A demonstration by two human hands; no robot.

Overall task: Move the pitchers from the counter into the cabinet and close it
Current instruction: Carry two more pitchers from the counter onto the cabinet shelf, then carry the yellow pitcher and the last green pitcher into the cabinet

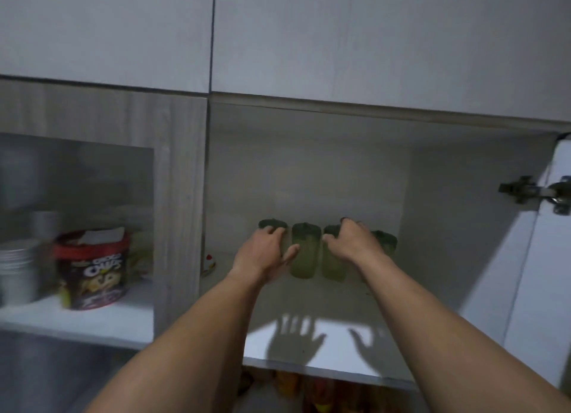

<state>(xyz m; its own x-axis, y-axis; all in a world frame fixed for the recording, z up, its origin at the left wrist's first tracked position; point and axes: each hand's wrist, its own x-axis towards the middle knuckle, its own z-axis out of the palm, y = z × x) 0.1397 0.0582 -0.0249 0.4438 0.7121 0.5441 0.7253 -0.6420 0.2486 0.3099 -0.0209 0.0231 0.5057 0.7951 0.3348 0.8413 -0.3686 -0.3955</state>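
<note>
Four pitchers (306,252) on the cabinet shelf (333,344) — left hand (265,252) and right hand (349,242) touching them.

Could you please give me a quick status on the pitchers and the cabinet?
Left hand on leftmost pitcher, right hand on third. Four green pitchers on cabinet shelf. Cabinet door open. Nothing blocking.

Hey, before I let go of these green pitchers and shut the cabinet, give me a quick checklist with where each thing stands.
1. Four translucent green plastic pitchers standing on the white cabinet shelf: ok.
2. Pitchers upright, in one row at the back: ok.
3. Left hand off the leftmost pitcher: not ok, it wraps it.
4. Right hand clear: not ok, it rests over two pitchers.
5. White cabinet door shut: not ok, open at right.
6. Counter emptied: cannot tell, out of view.
</note>
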